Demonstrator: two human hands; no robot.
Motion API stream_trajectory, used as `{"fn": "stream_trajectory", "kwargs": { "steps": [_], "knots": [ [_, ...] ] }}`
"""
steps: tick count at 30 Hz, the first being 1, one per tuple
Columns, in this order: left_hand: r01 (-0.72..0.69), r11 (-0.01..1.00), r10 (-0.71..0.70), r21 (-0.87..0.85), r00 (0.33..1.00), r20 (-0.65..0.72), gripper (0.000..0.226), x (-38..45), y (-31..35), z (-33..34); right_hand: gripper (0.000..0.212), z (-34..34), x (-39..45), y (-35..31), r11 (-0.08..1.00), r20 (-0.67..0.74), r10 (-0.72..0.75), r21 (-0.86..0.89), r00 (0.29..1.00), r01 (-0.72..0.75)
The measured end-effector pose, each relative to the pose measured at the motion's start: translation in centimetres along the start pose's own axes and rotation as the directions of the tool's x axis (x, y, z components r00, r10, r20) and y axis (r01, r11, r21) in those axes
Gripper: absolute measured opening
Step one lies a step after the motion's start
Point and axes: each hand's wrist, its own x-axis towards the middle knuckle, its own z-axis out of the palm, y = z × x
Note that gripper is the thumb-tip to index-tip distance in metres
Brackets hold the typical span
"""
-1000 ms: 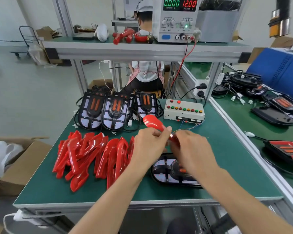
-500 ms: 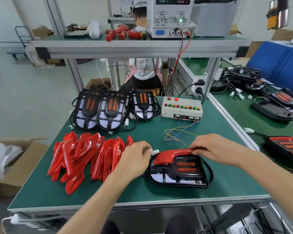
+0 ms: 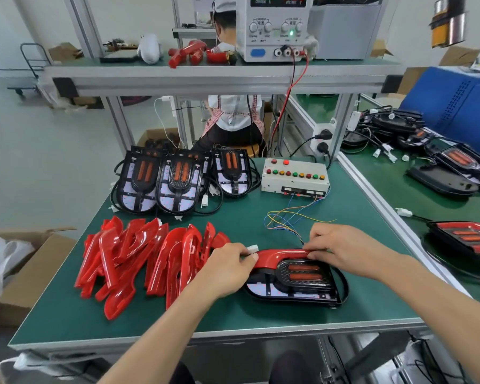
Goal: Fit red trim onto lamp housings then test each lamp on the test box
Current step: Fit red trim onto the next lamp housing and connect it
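Observation:
A black lamp housing [image 3: 297, 284] lies flat near the front of the green bench, with a red trim piece [image 3: 277, 256] laid along its far edge. My left hand [image 3: 230, 267] holds the trim's left end, thumb on top, beside a small white connector [image 3: 252, 248]. My right hand [image 3: 341, 248] presses fingertips on the trim's right end. A pile of several loose red trims [image 3: 147, 256] lies to the left. The white test box [image 3: 295, 177] with coloured buttons sits behind, its thin wires [image 3: 288, 217] trailing toward my right hand.
Three untrimmed housings [image 3: 175, 181] stand at the back left. A power supply [image 3: 277, 26] sits on the upper shelf. More lamps [image 3: 466, 236] lie on the right-hand bench. A cardboard box [image 3: 25, 273] stands left of the bench. A person sits behind the bench.
The trim came down from mid-air onto the housing's far edge. Both hands followed it and now hold its two ends; little has shifted in the last half second.

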Motion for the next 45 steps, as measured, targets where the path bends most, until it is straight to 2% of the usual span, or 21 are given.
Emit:
{"fn": "stream_trajectory", "kwargs": {
  "steps": [3,10,15,18,21,23,24,26,31,35,41,45],
  "knots": [
    [0.022,1.000,-0.022,-0.004,1.000,0.015,0.040,-0.1,0.2,0.1,0.028,0.4,-0.6,0.1,0.999,0.025,0.008,-0.035,1.000,-0.007],
    [0.075,0.992,-0.069,-0.098,0.996,0.057,0.058,0.5,1.2,0.8,0.035,1.7,-1.3,-0.6,0.990,-0.068,0.085,-0.109,0.994,-0.092],
    [0.063,0.993,-0.053,-0.104,0.994,0.093,0.053,0.6,0.9,1.7,0.033,2.4,-2.5,-1.1,0.981,-0.114,0.172,-0.073,0.978,-0.181],
    [0.088,0.959,-0.052,-0.268,0.989,0.137,0.043,1.0,0.5,2.3,0.026,2.7,-3.1,-1.6,0.982,-0.157,0.174,0.096,0.972,-0.160],
    [0.189,0.839,-0.105,-0.509,0.976,0.190,0.042,1.4,0.6,2.5,0.023,3.0,-3.1,-1.7,0.978,-0.228,0.155,0.172,0.961,-0.117],
    [0.220,0.780,-0.170,-0.585,0.975,0.140,0.050,1.6,0.7,2.8,0.021,3.2,-3.0,-1.7,0.976,-0.283,0.143,0.197,0.948,-0.088],
    [0.207,0.767,-0.184,-0.608,0.978,0.101,0.046,1.7,0.8,3.0,0.020,3.3,-3.0,-1.7,0.975,-0.310,0.143,0.208,0.940,-0.080],
    [0.150,0.752,-0.173,-0.642,0.985,0.028,0.039,1.6,1.0,3.2,0.020,3.5,-3.0,-1.8,0.973,-0.373,0.144,0.221,0.917,-0.063],
    [0.058,0.746,-0.141,-0.664,0.987,-0.072,0.046,1.7,1.3,3.8,0.028,4.1,-2.9,-2.2,0.967,-0.462,0.149,0.253,0.874,-0.031],
    [-0.019,0.738,-0.098,-0.674,0.986,-0.135,0.041,1.3,1.0,4.2,0.028,4.9,-3.0,-2.4,0.974,-0.512,0.151,0.226,0.846,-0.037],
    [-0.125,0.752,-0.048,-0.647,0.969,-0.243,0.029,1.1,0.2,4.9,0.030,5.8,-3.2,-3.6,0.917,-0.529,0.310,0.385,0.790,-0.103],
    [-0.133,0.733,-0.058,-0.668,0.965,-0.255,0.026,1.0,0.0,5.1,0.028,6.2,-3.1,-4.5,0.809,-0.513,0.485,0.571,0.708,-0.140]
  ]
}}
